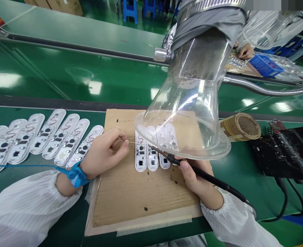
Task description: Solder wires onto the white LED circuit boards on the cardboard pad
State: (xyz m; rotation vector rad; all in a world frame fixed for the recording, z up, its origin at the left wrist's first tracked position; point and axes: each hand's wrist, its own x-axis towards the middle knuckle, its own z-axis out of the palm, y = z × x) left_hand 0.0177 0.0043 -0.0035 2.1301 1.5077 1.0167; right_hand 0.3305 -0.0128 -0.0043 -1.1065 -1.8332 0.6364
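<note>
My left hand (106, 149), with a blue wrist strap (77, 174), pinches a thin wire (128, 141) that reaches right toward the nearest white board. My right hand (196, 175) is closed round a black soldering iron (201, 174), its tip pointing left over the boards. Several white oblong boards with black chips stand side by side on the cardboard sheet; the leftmost board (141, 161) is nearest the wire's end. A clear funnel hood (184, 113) hangs above and partly covers the boards' upper ends. Contact between tip and board cannot be made out.
More white boards (60, 137) lie in a row at the left. A cardboard tube (240, 127) and a black box (285, 151) with a cable are at the right. The cardboard sheet (141, 206) lies in front. Another person's hand (246, 51) works near a blue basket (266, 65).
</note>
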